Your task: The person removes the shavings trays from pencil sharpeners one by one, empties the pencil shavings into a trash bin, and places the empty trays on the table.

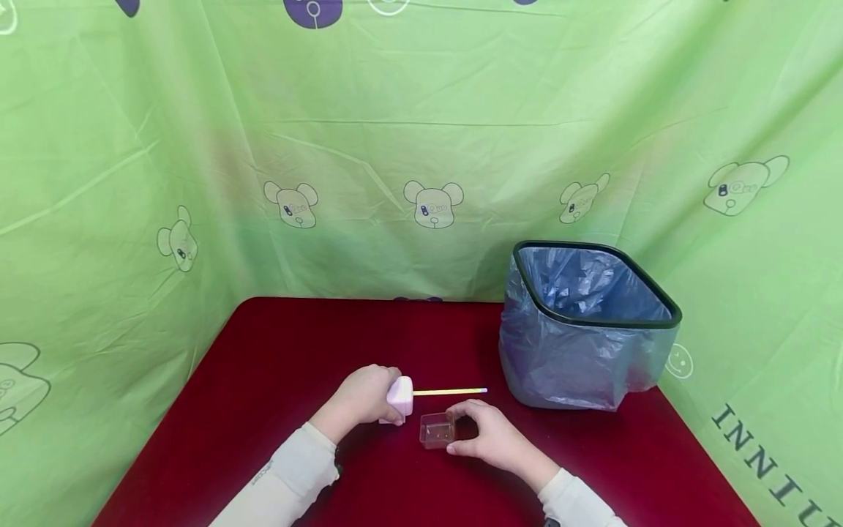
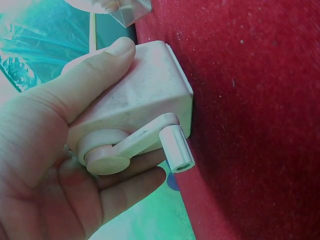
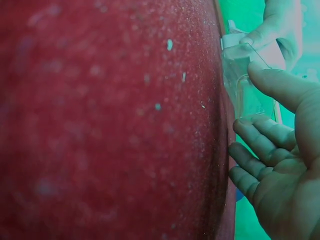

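My left hand (image 1: 366,395) grips a pale pink hand-crank pencil sharpener (image 1: 401,395), its thumb over the upper face of the body. In the left wrist view the crank handle (image 2: 145,137) points toward the palm side. A yellow pencil (image 1: 451,391) sticks out of the sharpener's far side, pointing right. My right hand (image 1: 492,437) pinches a small clear plastic shavings drawer (image 1: 435,432) between thumb and fingers, just in front of the pencil. The drawer is apart from the sharpener. What lies inside it is too small to tell.
A bin (image 1: 573,366) lined with a bluish plastic bag and topped by a dark rim stands at the back right of the red-covered table (image 1: 316,337). Small specks (image 3: 169,45) dot the cloth. Green printed curtains (image 1: 421,146) enclose the back and sides.
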A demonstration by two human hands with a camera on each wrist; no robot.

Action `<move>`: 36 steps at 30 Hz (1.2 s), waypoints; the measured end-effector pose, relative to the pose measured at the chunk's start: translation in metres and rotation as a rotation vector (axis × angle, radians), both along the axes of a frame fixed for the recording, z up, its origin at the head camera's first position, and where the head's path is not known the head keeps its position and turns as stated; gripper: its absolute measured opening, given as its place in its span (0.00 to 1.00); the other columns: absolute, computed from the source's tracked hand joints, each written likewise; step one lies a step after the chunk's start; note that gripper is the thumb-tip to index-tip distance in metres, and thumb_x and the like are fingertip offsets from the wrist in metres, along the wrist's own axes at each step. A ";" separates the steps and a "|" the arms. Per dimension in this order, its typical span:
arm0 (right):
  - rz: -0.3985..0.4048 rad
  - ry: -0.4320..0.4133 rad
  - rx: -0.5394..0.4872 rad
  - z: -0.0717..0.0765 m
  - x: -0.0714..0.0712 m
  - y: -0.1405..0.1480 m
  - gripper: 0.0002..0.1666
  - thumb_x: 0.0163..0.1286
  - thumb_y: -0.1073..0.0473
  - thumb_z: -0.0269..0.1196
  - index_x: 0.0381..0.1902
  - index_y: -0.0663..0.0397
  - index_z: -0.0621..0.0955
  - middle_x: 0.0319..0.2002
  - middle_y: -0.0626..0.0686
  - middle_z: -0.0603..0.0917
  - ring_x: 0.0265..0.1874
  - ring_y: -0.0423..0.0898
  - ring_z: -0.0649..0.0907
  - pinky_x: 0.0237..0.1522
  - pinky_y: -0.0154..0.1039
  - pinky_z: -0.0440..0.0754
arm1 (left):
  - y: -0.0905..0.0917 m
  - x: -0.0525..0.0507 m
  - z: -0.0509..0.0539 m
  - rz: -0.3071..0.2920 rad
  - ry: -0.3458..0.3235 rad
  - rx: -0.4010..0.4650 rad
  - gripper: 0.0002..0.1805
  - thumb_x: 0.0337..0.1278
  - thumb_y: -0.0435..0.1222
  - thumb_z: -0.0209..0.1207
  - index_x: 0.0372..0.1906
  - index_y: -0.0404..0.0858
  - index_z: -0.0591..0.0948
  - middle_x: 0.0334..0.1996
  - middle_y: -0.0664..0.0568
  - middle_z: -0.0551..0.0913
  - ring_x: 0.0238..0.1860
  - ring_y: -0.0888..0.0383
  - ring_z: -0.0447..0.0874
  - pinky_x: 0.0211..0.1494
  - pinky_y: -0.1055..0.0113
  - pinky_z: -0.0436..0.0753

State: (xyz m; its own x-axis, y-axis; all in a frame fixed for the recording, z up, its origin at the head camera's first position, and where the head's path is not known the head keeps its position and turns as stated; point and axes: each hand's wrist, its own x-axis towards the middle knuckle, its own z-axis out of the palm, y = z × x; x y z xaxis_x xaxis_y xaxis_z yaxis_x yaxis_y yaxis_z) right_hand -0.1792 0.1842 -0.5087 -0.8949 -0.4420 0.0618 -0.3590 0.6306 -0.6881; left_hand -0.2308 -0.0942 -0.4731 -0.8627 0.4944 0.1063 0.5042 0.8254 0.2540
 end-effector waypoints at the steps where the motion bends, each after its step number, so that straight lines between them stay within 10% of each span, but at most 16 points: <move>1: 0.000 0.002 0.004 -0.001 0.000 0.001 0.31 0.57 0.48 0.78 0.57 0.50 0.82 0.50 0.42 0.84 0.53 0.45 0.82 0.58 0.48 0.81 | 0.000 0.000 0.000 0.000 -0.002 0.002 0.39 0.30 0.51 0.83 0.52 0.38 0.83 0.32 0.56 0.84 0.34 0.59 0.80 0.43 0.61 0.83; 36: 0.038 0.108 0.210 0.003 -0.001 0.004 0.30 0.54 0.48 0.79 0.52 0.50 0.83 0.48 0.42 0.82 0.52 0.42 0.81 0.57 0.46 0.81 | 0.000 -0.001 0.001 -0.006 0.002 0.005 0.37 0.30 0.51 0.83 0.50 0.39 0.84 0.31 0.57 0.84 0.32 0.60 0.79 0.40 0.63 0.82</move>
